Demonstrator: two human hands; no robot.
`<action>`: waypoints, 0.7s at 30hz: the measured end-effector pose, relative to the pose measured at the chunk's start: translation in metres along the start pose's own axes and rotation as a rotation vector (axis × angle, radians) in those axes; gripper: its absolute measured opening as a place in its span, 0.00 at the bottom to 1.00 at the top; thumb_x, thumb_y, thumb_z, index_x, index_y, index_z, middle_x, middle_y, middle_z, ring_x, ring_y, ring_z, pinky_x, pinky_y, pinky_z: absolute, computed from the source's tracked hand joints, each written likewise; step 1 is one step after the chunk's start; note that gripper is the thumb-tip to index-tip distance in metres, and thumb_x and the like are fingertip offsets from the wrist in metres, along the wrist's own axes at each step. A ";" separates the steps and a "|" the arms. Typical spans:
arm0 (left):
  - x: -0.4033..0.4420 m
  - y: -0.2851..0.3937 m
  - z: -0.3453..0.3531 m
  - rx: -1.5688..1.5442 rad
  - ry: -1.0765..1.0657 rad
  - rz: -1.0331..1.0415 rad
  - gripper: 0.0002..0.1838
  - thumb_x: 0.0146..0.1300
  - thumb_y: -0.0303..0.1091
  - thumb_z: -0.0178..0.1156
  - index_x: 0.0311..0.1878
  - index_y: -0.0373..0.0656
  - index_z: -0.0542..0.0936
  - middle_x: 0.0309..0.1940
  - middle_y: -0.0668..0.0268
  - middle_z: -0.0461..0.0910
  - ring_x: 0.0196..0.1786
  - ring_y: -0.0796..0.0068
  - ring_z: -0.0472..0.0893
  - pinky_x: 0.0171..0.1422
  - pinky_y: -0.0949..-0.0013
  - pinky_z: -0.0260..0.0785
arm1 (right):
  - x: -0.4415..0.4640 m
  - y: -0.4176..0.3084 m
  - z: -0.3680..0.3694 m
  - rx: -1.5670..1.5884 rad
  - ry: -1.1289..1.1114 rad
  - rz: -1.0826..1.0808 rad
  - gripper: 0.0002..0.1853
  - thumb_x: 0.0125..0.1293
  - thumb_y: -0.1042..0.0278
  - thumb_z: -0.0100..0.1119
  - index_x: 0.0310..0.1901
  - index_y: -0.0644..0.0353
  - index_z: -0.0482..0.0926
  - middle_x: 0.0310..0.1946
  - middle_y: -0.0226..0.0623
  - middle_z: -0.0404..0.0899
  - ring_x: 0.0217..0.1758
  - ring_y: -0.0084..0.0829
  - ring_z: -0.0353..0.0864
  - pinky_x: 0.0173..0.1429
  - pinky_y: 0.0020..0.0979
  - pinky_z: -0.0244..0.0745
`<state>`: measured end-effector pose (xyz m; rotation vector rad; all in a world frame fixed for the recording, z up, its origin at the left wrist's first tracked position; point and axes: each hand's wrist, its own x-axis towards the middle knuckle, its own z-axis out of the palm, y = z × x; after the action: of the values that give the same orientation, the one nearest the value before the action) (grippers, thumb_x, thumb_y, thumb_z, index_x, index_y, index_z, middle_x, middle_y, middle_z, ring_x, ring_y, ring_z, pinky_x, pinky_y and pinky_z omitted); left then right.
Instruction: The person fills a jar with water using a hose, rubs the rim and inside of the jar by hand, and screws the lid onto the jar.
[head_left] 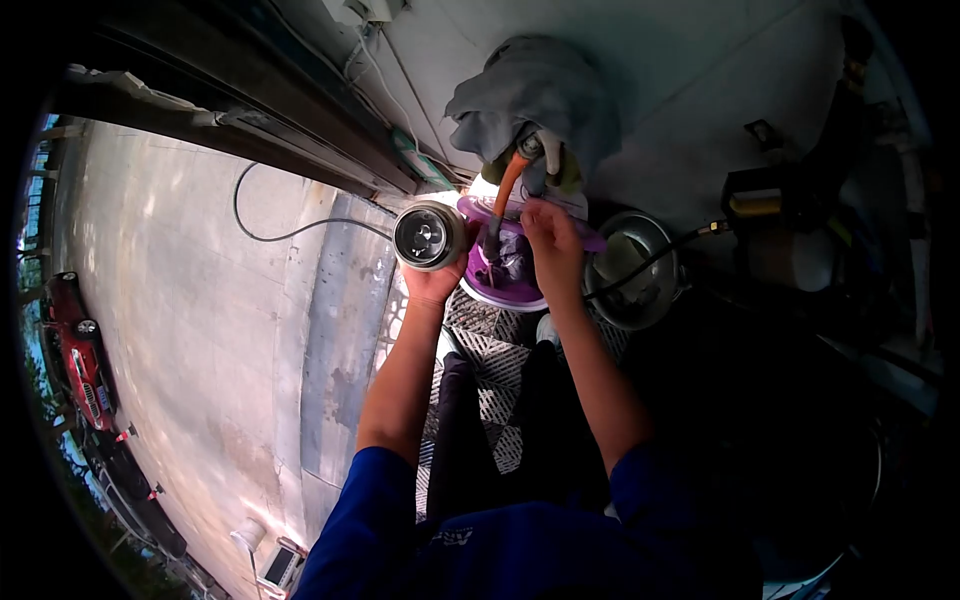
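My left hand (440, 284) grips a round canister (428, 236), its dark rim and shiny inside facing up. Just right of it stands a purple bucket (515, 292) with dark contents that I cannot make out. An orange hose (508, 188) hangs from a tap into the bucket. My right hand (549, 228) is over the bucket's far right rim, close to the hose, with its fingers curled together. What those fingers hold, if anything, is hidden.
Grey cloths (540, 95) drape over the tap on the wall. A metal basin (632, 262) stands right of the bucket, with a black hose (660, 258) across it. Patterned mats (485, 340) lie underfoot. A red car (85, 365) is outside at left.
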<state>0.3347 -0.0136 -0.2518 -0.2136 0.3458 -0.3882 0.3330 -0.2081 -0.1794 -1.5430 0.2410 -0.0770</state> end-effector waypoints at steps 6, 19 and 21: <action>0.018 0.001 0.006 0.030 0.019 0.020 0.29 0.65 0.56 0.48 0.56 0.41 0.77 0.56 0.52 0.78 0.61 0.47 0.75 0.70 0.42 0.63 | 0.037 -0.072 0.018 0.091 0.169 -0.254 0.14 0.66 0.71 0.64 0.50 0.64 0.73 0.41 0.33 0.78 0.42 0.20 0.77 0.47 0.21 0.72; 0.028 -0.005 0.013 0.002 0.018 0.006 0.28 0.62 0.54 0.54 0.56 0.40 0.77 0.57 0.51 0.76 0.61 0.45 0.73 0.63 0.47 0.70 | 0.048 -0.150 -0.022 -0.519 -0.028 -0.382 0.25 0.52 0.70 0.74 0.51 0.60 0.74 0.45 0.43 0.78 0.45 0.35 0.80 0.46 0.32 0.76; 0.027 -0.004 0.013 0.021 0.049 0.042 0.28 0.62 0.54 0.54 0.56 0.41 0.77 0.57 0.51 0.77 0.61 0.46 0.73 0.64 0.47 0.70 | 0.054 -0.175 -0.032 -0.932 -0.221 -0.696 0.25 0.48 0.67 0.75 0.51 0.52 0.78 0.52 0.42 0.74 0.48 0.36 0.78 0.48 0.33 0.76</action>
<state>0.3620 -0.0266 -0.2463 -0.1757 0.3938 -0.3556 0.3969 -0.2558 -0.0114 -2.4841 -0.5263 -0.3779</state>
